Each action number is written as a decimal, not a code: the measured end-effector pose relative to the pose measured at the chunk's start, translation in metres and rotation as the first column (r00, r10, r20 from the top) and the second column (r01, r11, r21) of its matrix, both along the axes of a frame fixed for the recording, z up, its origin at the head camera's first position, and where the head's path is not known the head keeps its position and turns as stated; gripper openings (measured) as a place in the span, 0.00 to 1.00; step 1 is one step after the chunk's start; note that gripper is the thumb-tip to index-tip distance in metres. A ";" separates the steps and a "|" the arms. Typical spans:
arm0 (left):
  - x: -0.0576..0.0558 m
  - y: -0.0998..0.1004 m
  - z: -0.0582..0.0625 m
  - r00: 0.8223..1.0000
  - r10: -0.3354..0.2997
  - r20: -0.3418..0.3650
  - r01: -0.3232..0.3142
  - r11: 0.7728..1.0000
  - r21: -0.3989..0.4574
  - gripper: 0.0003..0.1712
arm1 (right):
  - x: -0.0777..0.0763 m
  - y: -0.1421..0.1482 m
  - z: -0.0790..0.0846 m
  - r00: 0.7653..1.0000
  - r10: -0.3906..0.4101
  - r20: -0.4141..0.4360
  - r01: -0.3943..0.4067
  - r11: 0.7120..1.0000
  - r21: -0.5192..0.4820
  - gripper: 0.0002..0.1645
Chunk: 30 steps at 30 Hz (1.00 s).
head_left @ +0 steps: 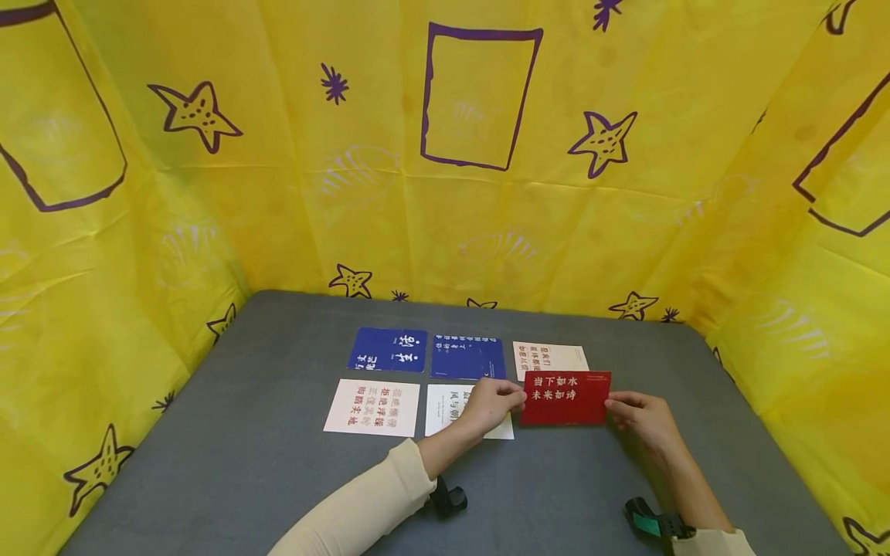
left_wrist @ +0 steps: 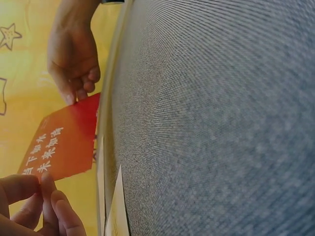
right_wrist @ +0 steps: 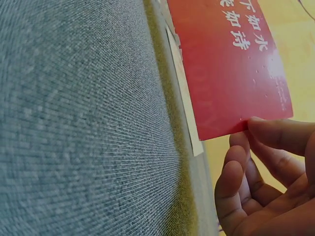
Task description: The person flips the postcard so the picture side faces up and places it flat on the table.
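A red card (head_left: pixel 566 409) with white Chinese characters is held tilted up over the grey table, its printed face toward the head camera. My left hand (head_left: pixel 489 405) pinches its left edge between thumb and fingers. At the opposite edge, my right hand (head_left: pixel 647 421) pinches it between thumb and forefinger; the right wrist view shows that thumb (right_wrist: pixel 280 133) on the printed face. Behind the red card lies a cream card (head_left: pixel 552 356), its lower part covered. A white card (head_left: pixel 445 401) with dark characters lies flat, partly hidden under my left hand.
Two blue cards, one at the back left (head_left: pixel 389 349) and one beside it (head_left: pixel 467 357), lie flat. In front of the first is a pale pink card (head_left: pixel 371 407). The grey table (head_left: pixel 229 479) meets yellow patterned cloth (head_left: pixel 278 193) at the back and sides.
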State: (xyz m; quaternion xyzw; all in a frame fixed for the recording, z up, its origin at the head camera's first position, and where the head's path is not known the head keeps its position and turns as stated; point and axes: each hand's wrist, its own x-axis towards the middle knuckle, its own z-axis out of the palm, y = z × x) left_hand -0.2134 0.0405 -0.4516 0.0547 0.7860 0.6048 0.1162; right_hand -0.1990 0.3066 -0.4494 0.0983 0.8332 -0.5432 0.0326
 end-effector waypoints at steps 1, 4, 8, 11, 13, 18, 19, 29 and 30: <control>0.000 0.000 0.000 1.000 0.001 -0.010 -0.001 1.000 -0.012 0.08 | 0.000 0.000 0.000 1.000 -0.002 -0.004 0.002 1.000 -0.001 0.24; 0.000 0.000 0.000 1.000 0.004 -0.024 -0.004 1.000 -0.031 0.08 | 0.000 0.001 0.000 1.000 0.003 -0.014 -0.003 1.000 -0.003 0.23; 0.001 0.000 0.000 1.000 0.002 -0.030 -0.003 1.000 -0.024 0.08 | 0.000 0.003 -0.001 1.000 -0.001 -0.008 0.000 1.000 -0.013 0.22; 0.001 0.000 -0.001 1.000 0.002 -0.024 -0.002 1.000 -0.009 0.08 | 0.002 0.004 -0.001 1.000 -0.003 0.017 0.003 1.000 -0.006 0.23; 0.001 0.001 -0.002 1.000 0.008 -0.025 -0.008 1.000 -0.006 0.08 | 0.003 0.004 -0.001 0.999 -0.006 0.037 0.006 1.000 0.007 0.24; 0.001 0.001 -0.004 0.998 0.054 -0.027 -0.055 0.998 -0.023 0.08 | 0.004 0.003 -0.001 0.998 -0.008 0.056 0.006 1.000 0.024 0.26; 0.001 0.001 -0.004 0.998 0.063 -0.026 -0.063 0.998 -0.027 0.08 | 0.005 0.002 -0.001 0.998 -0.008 0.055 0.007 1.000 0.021 0.25; 0.000 0.003 -0.007 0.993 0.101 -0.064 -0.106 0.992 -0.075 0.08 | 0.005 0.003 -0.004 0.999 0.004 0.044 -0.005 1.000 0.024 0.25; 0.000 0.003 -0.006 0.992 0.102 -0.070 -0.108 0.991 -0.085 0.09 | 0.005 0.003 -0.003 0.999 0.004 0.045 -0.005 1.000 0.025 0.25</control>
